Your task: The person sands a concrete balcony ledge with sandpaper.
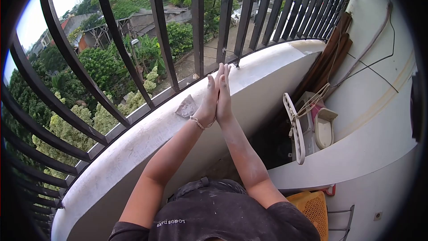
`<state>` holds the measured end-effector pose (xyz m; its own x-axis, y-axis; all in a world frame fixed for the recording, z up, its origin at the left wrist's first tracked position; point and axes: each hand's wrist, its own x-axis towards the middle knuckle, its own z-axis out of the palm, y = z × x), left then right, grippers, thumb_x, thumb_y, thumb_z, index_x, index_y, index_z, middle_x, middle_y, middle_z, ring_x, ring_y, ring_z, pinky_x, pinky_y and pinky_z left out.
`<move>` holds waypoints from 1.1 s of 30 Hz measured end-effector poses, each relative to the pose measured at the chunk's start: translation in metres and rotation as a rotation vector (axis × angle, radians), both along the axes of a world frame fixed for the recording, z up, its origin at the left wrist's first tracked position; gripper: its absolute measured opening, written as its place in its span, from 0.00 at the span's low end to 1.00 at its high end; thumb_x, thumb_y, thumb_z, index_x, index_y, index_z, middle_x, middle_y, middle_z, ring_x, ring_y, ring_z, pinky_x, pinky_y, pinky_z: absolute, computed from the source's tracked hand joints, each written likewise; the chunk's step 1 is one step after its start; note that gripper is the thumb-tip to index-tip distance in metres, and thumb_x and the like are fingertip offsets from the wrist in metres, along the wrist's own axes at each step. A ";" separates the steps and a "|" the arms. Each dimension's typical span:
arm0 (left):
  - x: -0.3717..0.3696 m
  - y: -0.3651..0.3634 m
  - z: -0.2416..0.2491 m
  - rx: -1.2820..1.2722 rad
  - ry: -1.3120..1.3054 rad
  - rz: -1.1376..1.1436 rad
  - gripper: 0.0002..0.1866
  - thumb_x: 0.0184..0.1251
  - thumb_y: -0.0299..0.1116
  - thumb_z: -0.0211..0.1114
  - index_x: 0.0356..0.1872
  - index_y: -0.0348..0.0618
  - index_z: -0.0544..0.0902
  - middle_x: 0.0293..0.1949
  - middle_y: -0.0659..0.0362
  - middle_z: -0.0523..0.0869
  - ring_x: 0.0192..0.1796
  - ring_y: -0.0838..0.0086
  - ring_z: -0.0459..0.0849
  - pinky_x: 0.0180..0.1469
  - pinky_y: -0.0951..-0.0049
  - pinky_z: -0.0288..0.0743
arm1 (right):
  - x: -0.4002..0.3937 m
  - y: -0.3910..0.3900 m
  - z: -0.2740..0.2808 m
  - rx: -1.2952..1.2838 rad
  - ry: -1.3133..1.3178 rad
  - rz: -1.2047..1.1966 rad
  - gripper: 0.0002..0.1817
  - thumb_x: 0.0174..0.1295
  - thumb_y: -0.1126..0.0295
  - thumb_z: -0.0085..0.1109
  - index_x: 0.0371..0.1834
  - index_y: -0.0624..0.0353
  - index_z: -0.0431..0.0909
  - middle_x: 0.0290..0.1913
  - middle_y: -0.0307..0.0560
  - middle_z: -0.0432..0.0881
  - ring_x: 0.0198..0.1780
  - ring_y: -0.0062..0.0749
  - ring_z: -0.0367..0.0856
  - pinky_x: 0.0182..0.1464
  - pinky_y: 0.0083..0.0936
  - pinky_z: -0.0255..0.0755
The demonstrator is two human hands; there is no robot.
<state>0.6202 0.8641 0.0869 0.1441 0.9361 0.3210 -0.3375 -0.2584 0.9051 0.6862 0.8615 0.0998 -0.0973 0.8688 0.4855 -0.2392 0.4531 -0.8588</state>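
Head view: two hands, left hand and right hand, fingers pressed together flat.

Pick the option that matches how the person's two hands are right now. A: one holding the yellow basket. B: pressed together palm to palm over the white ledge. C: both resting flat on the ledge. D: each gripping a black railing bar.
B: the left hand and right hand meet palm to palm, fingers pointing toward the railing, above the white ledge, holding nothing.

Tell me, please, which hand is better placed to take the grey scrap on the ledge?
Likely left: the left hand is nearest the scrap; the right hand lies beyond it, palms pressed together.
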 end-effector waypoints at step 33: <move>-0.025 -0.065 -0.001 -0.049 0.053 0.016 0.35 0.84 0.59 0.34 0.78 0.46 0.64 0.76 0.53 0.69 0.81 0.68 0.60 0.80 0.66 0.50 | -0.023 -0.045 -0.007 -0.418 0.215 0.177 0.35 0.84 0.55 0.33 0.87 0.56 0.40 0.83 0.51 0.49 0.80 0.32 0.47 0.82 0.32 0.42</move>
<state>0.5953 0.7989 0.0855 0.1443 0.9528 0.2671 -0.2851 -0.2184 0.9333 0.6631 0.8160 0.0925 -0.1967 0.9726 0.1242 -0.4730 0.0168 -0.8809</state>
